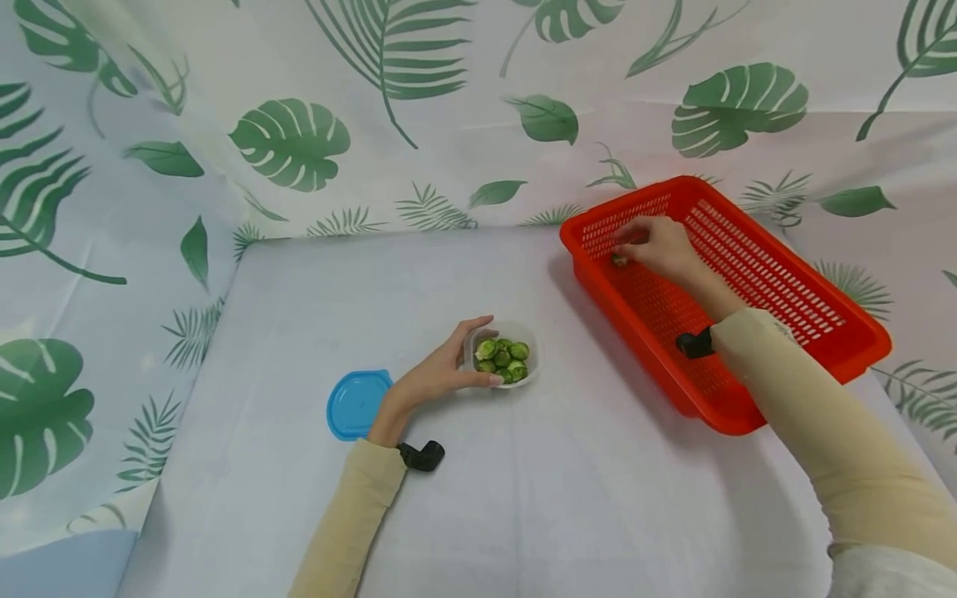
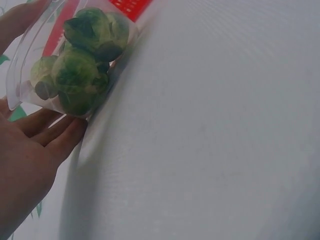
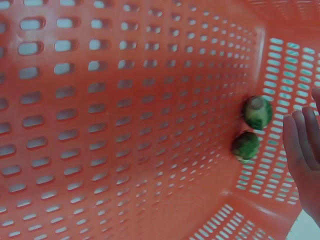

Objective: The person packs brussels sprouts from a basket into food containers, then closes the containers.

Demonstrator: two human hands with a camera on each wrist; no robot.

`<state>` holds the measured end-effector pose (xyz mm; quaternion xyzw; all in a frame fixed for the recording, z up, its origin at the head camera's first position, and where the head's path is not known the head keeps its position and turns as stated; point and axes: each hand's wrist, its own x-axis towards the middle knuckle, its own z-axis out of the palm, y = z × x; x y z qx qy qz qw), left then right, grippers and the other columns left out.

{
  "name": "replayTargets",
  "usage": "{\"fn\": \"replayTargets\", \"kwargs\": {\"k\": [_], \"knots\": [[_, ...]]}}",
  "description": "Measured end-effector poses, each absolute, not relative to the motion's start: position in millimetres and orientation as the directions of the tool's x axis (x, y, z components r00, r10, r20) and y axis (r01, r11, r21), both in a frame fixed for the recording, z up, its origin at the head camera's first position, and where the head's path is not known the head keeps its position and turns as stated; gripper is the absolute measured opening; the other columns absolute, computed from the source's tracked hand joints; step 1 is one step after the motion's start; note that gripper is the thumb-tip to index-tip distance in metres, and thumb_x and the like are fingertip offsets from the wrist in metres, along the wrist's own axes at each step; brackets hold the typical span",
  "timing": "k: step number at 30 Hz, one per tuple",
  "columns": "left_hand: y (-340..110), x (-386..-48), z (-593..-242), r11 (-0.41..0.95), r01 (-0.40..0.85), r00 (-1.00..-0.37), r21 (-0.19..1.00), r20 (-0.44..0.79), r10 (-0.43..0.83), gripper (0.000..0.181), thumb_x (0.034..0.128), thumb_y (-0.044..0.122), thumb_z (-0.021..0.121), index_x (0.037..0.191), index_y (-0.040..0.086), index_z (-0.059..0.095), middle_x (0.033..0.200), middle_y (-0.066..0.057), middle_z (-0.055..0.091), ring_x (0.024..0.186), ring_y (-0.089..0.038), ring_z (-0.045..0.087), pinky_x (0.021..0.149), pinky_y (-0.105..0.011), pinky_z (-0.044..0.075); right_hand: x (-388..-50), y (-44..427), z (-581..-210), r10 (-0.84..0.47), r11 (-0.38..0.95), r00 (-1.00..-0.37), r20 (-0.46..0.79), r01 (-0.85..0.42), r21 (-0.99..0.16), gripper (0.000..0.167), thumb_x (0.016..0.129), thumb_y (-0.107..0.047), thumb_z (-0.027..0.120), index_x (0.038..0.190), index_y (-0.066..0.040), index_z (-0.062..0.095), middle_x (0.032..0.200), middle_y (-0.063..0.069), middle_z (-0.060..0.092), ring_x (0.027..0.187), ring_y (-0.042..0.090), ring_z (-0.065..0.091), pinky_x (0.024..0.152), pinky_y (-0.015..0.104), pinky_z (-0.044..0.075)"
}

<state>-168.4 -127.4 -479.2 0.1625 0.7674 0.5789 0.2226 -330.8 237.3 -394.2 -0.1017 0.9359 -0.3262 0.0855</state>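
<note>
My left hand [image 1: 437,371] grips a small clear plastic container [image 1: 534,374] on the table, thumb on the near side and fingers round the far side. Several green Brussels sprouts [image 1: 503,359] sit in it, seen through its wall in the left wrist view. My right hand [image 1: 660,247] reaches inside the red plastic basket [image 1: 635,320], above its far left end. Two more sprouts lie there against the end wall, a larger sprout [image 3: 257,112] and a smaller sprout [image 3: 245,147]. In the right wrist view the fingers are loosely extended beside them, apart from both.
A blue lid [image 1: 357,405] lies flat left of the container, partly behind my left wrist. The slotted basket stands at a slant on the right side of the white-covered table [image 1: 598,498]. Leaf-patterned cloth [image 1: 449,166] hangs behind and at the sides.
</note>
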Motion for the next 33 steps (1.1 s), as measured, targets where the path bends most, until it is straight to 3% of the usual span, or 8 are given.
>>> {"fn": "replayTargets", "kwargs": {"k": [11,21,33], "knots": [[-127,-168,-480,0.261,0.002,-0.841,0.965,-0.14,0.523,0.094,0.0922,0.026,0.078,0.165,0.028,0.019,0.165,-0.002,0.034,0.16,-0.023,0.011,0.127,-0.058,0.016,-345,243,-415,-0.212,0.784,-0.974,-0.082,-0.119,-0.609,0.037,0.102,-0.018,0.066,0.13,0.007,0.065,0.123,0.03,0.067,0.103,0.038,0.061,0.067,0.016,0.046],[-128,-168,-482,0.258,-0.002,-0.846,0.966,-0.139,0.515,0.091,0.0931,0.026,0.077,0.164,0.028,0.02,0.164,-0.002,0.035,0.159,-0.023,0.014,0.127,-0.059,0.016,-350,245,-420,-0.225,0.805,-0.968,-0.112,-0.119,-0.581,0.034,0.101,-0.014,0.065,0.125,0.009,0.065,0.12,0.031,0.067,0.101,0.038,0.061,0.08,0.035,0.052],[-127,-167,-479,0.258,0.001,-0.847,0.966,-0.136,0.513,0.091,0.0922,0.026,0.078,0.162,0.034,0.021,0.164,-0.001,0.037,0.158,-0.023,0.019,0.127,-0.057,0.017,-348,245,-419,-0.289,0.823,-0.942,-0.171,-0.153,-0.547,0.035,0.099,-0.015,0.068,0.125,0.008,0.068,0.116,0.027,0.069,0.096,0.034,0.058,0.076,0.032,0.048]]}}
